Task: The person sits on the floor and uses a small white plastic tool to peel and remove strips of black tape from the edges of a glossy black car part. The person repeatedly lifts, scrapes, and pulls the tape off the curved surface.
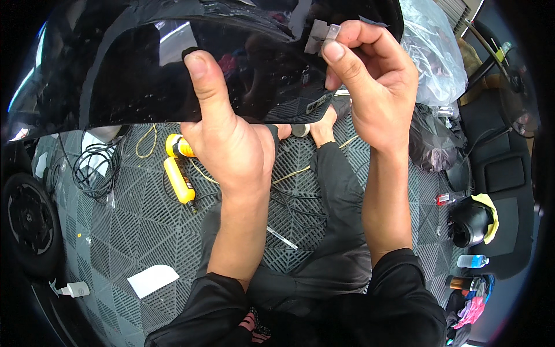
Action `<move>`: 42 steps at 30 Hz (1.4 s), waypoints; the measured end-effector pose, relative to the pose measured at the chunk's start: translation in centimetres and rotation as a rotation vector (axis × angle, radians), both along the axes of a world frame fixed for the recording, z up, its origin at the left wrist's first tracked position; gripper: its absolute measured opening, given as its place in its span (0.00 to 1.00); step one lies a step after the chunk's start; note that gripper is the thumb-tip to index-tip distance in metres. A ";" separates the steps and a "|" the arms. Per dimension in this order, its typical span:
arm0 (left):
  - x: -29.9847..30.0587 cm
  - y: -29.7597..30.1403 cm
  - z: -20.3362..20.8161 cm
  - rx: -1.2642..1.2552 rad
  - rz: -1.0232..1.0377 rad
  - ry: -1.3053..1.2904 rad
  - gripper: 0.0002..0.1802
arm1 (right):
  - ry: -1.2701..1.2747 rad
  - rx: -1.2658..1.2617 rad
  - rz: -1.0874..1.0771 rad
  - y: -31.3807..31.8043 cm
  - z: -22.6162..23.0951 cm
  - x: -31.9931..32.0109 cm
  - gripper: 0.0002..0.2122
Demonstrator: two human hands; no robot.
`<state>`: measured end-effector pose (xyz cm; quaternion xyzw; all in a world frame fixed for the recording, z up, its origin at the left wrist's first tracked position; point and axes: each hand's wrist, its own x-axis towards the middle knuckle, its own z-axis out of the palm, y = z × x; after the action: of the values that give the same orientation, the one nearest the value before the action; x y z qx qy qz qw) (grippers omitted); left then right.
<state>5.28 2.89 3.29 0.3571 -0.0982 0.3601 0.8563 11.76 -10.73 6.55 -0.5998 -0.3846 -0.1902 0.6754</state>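
Observation:
A large glossy black curved car panel [144,75] fills the upper part of the head view. My left hand [222,133] holds its lower edge, thumb laid on the shiny face and fingers hidden beneath. A black patch covers the tip of that thumb. Between thumb and forefinger, my right hand [376,81] pinches a thin, notched grey piece that looks like a blade [317,37]. This small piece lies against or just over the panel's surface near its right end; contact cannot be made out. Pale reflections and small specks show on the panel.
A yellow bottle [180,180] and coiled black cable [95,170] lie on the grey grid floor [121,237]. White paper [152,280] and a spray bottle [74,290] are at lower left. Plastic sheeting [433,52], a black bag [433,139] and a water bottle [473,261] stand right.

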 end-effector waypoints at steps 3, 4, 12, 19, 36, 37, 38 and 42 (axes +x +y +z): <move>0.2 0.0 0.0 0.007 0.008 -0.037 0.29 | 0.019 0.002 -0.004 0.2 0.0 -0.1 0.07; 0.3 0.0 0.0 0.040 -0.006 -0.077 0.29 | 0.022 0.019 -0.016 0.2 -0.1 0.0 0.07; 0.3 0.1 0.2 -0.008 0.037 -0.009 0.28 | -0.006 0.014 -0.030 0.4 -0.1 0.0 0.07; 0.6 -0.3 0.3 -0.053 0.124 0.026 0.33 | 0.002 0.016 -0.040 0.6 0.1 0.0 0.08; 0.5 -0.6 0.4 -0.124 0.117 0.067 0.34 | -0.003 -0.026 -0.164 0.6 -0.3 0.2 0.09; 0.5 -0.5 0.4 -0.118 0.109 0.053 0.34 | -0.005 -0.028 -0.167 0.6 -0.3 0.2 0.09; 0.6 -0.5 0.4 -0.105 0.105 0.036 0.34 | -0.006 -0.030 -0.171 0.6 -0.2 0.2 0.09; 0.6 -0.5 0.2 -0.073 0.076 -0.006 0.33 | -0.027 -0.045 -0.186 0.7 -0.2 0.1 0.09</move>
<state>5.91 2.41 3.50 0.3278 -0.0739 0.3969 0.8542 11.85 -10.01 6.36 -0.6453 -0.3404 -0.2514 0.6360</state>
